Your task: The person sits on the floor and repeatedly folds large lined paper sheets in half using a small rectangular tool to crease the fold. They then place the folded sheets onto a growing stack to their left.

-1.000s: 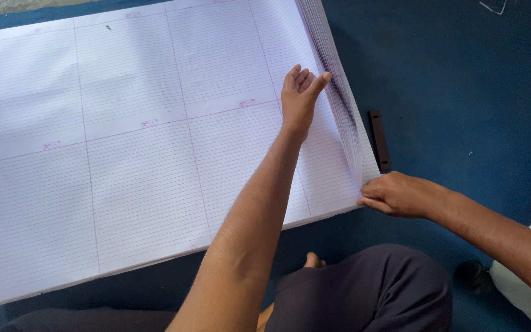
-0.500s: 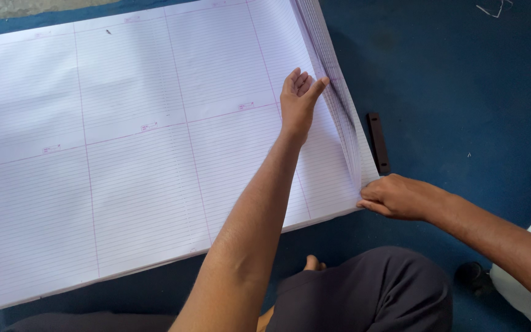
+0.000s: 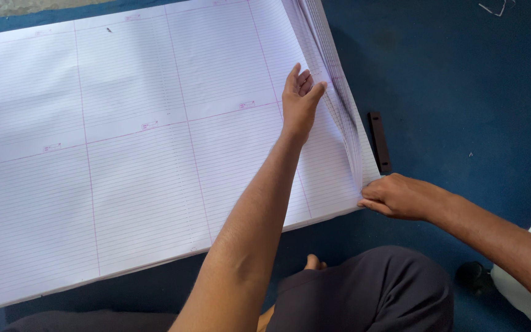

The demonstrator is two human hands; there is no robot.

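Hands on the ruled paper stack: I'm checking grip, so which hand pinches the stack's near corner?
The right hand pinches the near right corner of the paper stack. The left hand lies farther up, fingers against the fanned right edge.

paper stack [image 3: 124, 154] on floor [image 3: 462, 92] | bar [image 3: 379, 142] just R of stack | knee [image 3: 364, 289] in front

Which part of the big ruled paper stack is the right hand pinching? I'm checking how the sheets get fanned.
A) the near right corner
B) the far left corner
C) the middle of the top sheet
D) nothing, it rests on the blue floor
A: the right hand grips the near right corner of the ruled paper stack, where the sheet edges fan apart, while the left hand presses flat farther up.
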